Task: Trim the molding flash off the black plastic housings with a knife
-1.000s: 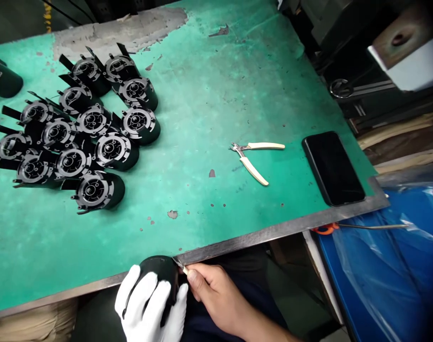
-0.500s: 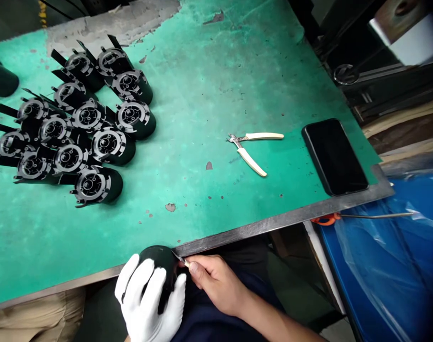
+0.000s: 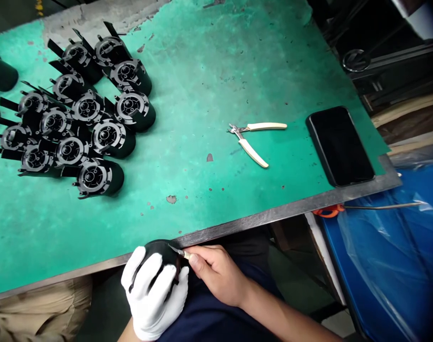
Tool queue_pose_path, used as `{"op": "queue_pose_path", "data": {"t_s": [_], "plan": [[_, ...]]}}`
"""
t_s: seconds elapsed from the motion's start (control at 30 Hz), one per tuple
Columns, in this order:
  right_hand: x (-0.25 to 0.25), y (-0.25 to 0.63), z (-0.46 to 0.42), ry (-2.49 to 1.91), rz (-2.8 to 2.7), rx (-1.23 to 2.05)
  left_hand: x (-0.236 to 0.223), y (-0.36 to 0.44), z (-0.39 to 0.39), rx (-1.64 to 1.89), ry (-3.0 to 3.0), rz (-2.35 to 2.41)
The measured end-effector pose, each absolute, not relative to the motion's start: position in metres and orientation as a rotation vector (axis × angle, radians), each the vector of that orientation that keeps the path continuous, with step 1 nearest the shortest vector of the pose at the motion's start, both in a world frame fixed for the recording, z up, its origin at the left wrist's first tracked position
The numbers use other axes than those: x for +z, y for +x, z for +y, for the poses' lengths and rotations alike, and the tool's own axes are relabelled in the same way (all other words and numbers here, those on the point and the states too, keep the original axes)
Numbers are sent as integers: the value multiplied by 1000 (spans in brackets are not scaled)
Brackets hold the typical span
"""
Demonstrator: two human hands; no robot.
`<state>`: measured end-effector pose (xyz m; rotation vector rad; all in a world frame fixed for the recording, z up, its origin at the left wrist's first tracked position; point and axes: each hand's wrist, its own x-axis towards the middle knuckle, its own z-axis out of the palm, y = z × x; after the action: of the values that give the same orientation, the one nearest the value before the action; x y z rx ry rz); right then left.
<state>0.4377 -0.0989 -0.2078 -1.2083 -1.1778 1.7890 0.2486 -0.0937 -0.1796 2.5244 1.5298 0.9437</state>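
My left hand [image 3: 154, 294], in a white glove, is wrapped round a black round plastic part [image 3: 159, 251] just below the near table edge. My bare right hand [image 3: 216, 273] pinches a small knife [image 3: 178, 252] whose thin blade touches the top of that part. Both hands sit over my lap, close together. On the green table [image 3: 209, 80] at the left lie several black cylindrical parts [image 3: 91, 128] with ringed faces, packed side by side.
Cream-handled cutters [image 3: 254, 140] lie open in the middle of the table. A black phone [image 3: 339, 145] rests near the right corner. A blue bin with clear plastic lining [image 3: 387, 256] stands to the right, below the table's metal edge.
The view has shifted so the table sits higher in frame. My hands stay on the part, and the knife blade has crept slightly along its top edge.
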Motion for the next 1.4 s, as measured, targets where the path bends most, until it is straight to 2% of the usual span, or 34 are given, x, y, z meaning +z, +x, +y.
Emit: {"op": "queue_pose_path", "data": {"t_s": [0.33, 0.67, 0.97, 1.2, 1.4], "plan": [[-205, 434, -93, -1373, -1296, 1718, -182, 249, -91, 993, 2625, 1410], [-212, 446, -92, -1217, -1289, 1836, -183, 249, -94, 993, 2596, 1424], [-201, 438, -92, -1377, -1326, 1724, -190, 245, -97, 1039, 2627, 1363], [-204, 438, -104, -1296, -1120, 1815, -182, 254, -97, 974, 2442, 1669], [-201, 438, -105, -1260, -1198, 1828, -188, 255, -100, 1002, 2485, 1695]]}}
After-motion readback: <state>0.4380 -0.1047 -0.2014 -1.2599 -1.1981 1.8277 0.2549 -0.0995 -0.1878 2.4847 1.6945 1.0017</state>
